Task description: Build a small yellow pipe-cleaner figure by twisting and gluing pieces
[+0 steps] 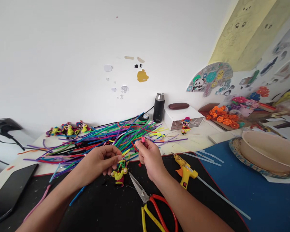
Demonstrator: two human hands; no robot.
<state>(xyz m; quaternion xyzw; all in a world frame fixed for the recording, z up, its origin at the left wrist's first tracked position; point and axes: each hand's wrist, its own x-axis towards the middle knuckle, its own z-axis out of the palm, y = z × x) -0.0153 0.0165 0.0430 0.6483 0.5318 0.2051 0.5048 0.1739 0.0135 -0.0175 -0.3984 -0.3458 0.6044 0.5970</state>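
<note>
My left hand [105,161] is closed, thumb and fingertips pinching the head of a small pipe-cleaner doll [120,174] with yellow arms and a dark red lower part. The doll is upright, just over the black mat. My right hand [148,158] is closed in a fist-like grip, and a short pinkish-red piece [143,140] sticks up from between its thumb and fingers; its exact kind is hard to make out. Between my forearms lie scissors [143,195] with red and yellow handles. A yellow glue gun [186,170] rests to the right of my right hand.
Behind my hands spreads a heap of coloured pipe cleaners [99,140]. Finished-looking dolls [69,129] lie at its left, and another doll [185,125] stands before a white box [181,112]. There is a black flask [159,108], a phone [12,190] and a large bowl [268,154].
</note>
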